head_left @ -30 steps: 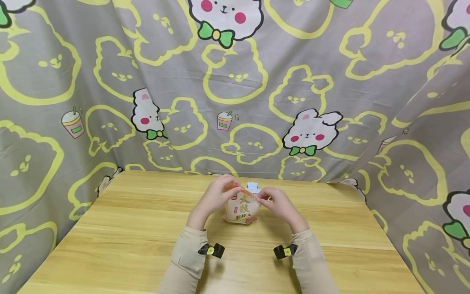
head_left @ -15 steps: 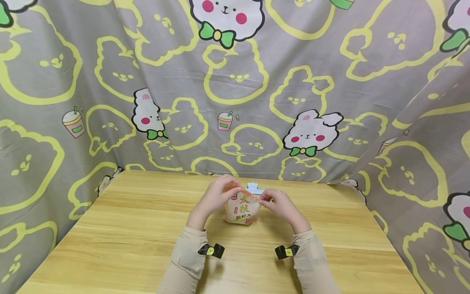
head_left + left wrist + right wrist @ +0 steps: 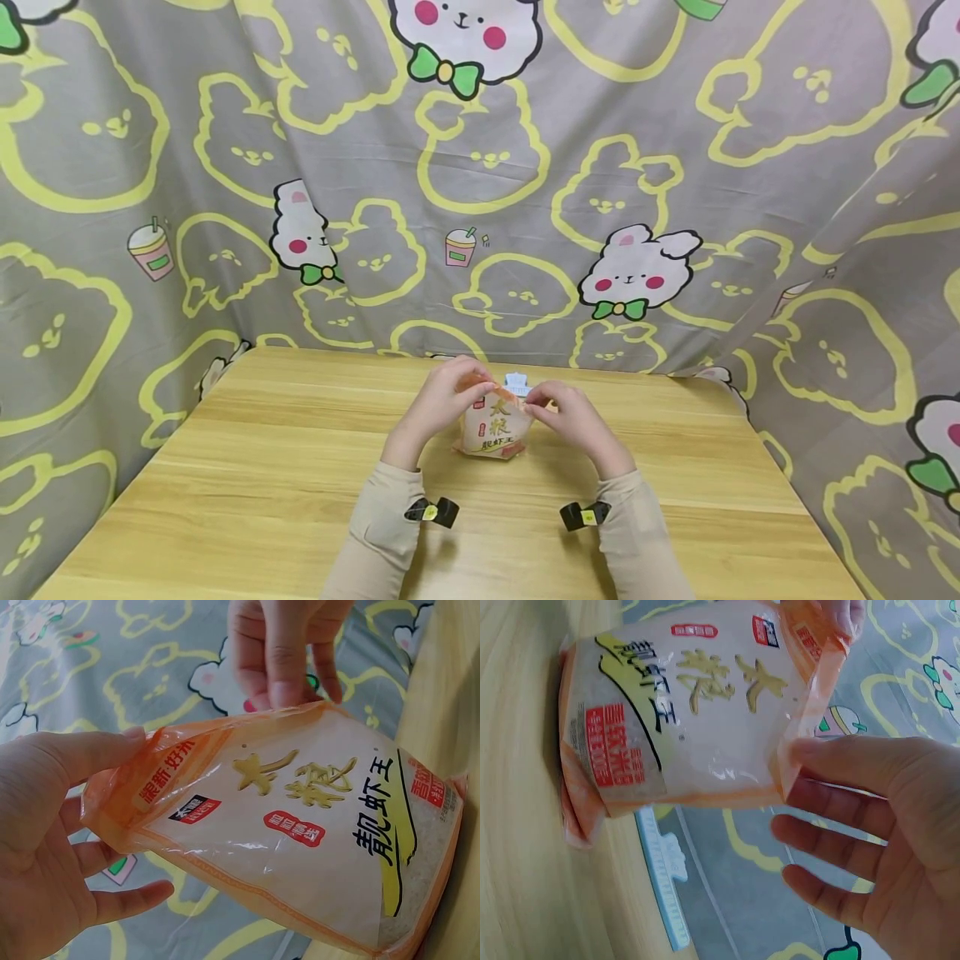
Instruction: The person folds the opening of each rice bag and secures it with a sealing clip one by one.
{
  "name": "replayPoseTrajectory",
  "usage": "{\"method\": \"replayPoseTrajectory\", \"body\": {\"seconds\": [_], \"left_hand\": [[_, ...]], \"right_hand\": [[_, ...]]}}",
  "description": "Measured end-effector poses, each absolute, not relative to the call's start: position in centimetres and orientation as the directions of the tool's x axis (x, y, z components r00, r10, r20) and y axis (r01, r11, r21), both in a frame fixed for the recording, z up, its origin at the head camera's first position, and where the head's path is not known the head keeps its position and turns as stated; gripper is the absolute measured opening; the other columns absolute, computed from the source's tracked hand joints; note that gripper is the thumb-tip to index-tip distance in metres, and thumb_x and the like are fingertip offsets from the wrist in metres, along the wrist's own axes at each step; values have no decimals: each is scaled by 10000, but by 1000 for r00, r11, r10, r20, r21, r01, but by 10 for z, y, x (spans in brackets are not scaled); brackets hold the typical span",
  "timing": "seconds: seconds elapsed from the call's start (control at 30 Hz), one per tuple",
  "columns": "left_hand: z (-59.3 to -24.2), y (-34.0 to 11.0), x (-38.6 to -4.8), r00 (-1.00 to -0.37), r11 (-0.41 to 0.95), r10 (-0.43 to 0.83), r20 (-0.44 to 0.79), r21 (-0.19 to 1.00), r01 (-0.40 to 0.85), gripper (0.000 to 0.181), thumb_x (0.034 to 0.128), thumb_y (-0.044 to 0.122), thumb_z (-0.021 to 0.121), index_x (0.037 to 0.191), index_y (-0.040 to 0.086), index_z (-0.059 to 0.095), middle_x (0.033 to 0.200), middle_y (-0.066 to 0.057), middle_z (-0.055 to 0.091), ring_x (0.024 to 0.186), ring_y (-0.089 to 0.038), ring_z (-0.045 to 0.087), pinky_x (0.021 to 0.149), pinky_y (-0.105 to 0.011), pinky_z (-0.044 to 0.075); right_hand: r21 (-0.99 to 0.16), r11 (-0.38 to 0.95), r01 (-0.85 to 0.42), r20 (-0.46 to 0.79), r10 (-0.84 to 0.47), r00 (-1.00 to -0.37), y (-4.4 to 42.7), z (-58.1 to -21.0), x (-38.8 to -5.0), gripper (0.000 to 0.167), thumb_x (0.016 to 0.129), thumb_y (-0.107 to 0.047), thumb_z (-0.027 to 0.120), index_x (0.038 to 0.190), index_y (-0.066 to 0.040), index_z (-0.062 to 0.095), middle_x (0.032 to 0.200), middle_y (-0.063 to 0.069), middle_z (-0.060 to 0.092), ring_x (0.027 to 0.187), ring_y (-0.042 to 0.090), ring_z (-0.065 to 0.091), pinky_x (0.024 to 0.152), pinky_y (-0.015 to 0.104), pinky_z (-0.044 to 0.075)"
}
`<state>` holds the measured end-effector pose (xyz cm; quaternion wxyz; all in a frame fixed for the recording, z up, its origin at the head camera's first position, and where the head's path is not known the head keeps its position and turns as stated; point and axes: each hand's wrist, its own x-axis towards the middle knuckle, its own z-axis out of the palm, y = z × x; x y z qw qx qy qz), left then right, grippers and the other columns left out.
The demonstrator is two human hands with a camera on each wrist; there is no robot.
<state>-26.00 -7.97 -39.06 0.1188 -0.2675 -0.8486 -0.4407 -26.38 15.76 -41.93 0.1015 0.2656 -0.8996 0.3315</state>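
A small plastic bag of rice [image 3: 491, 429] with orange edges and gold and black Chinese lettering stands on the table, its top edge raised between both hands. My left hand [image 3: 447, 398] pinches the top left corner between thumb and fingers. At the top right corner, my right hand [image 3: 567, 414] pinches the edge; in the right wrist view its thumb lies along the bag [image 3: 720, 712], the other fingers spread loosely. Grains show through the lower part in the left wrist view. Behind the bag lies a light blue strip [image 3: 660, 877] with ruler-like marks and a cloud-shaped piece.
The wooden table [image 3: 262, 467] reaches back to a grey curtain [image 3: 360, 167] printed with yellow outlines and white rabbits, which also hangs at both sides. A black wrist camera [image 3: 442, 512] sits on the left sleeve, another camera [image 3: 573, 516] on the right.
My right fingers shifted slightly right along the bag's top edge, then back left. The left hand and the bag's base stay in place.
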Motion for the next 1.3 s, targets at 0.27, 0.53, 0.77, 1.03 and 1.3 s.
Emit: {"method": "replayPoseTrajectory", "body": {"seconds": [0.27, 0.53, 0.77, 1.03, 1.3], "left_hand": [[-392, -79, -261, -812, 460, 356, 462, 670, 583, 64, 902, 210, 696, 913, 148, 684, 967, 0, 668, 976, -185, 625, 901, -422, 507], [-393, -80, -262, -806, 443, 366, 464, 675, 590, 87, 906, 217, 691, 921, 131, 687, 966, 7, 666, 971, -170, 636, 898, -402, 521], [-391, -80, -261, -801, 428, 381, 463, 679, 596, 94, 905, 220, 693, 922, 128, 685, 977, 9, 661, 981, -177, 652, 881, -378, 542], [-389, -80, -260, -794, 424, 386, 469, 675, 604, 57, 893, 185, 710, 911, 137, 684, 990, -9, 667, 999, -178, 638, 891, -370, 535], [-389, -81, -259, -779, 434, 395, 486, 649, 625, 60, 885, 192, 719, 915, 144, 697, 997, -2, 674, 1005, -171, 619, 909, -394, 519]], "right_hand": [[-475, 607, -637, 527, -384, -758, 143, -421, -261, 71, 882, -144, 711, 913, -80, 717, 896, 45, 711, 857, 180, 665, 769, 383, 564], [-454, 585, -672, 617, -337, -711, 131, -423, -260, 96, 888, -165, 708, 891, -69, 714, 885, 52, 713, 851, 191, 667, 759, 375, 570], [-485, 538, -689, 650, -305, -696, 123, -422, -258, 57, 875, -130, 717, 900, -79, 712, 878, 44, 708, 843, 190, 663, 745, 416, 574], [-489, 504, -712, 683, -287, -672, 115, -421, -255, 64, 864, -92, 720, 921, -66, 708, 874, 63, 696, 813, 193, 658, 706, 436, 575], [-498, 505, -705, 675, -284, -680, 112, -421, -253, 52, 889, -80, 685, 933, -61, 706, 902, 67, 696, 838, 186, 656, 723, 369, 576]]}}
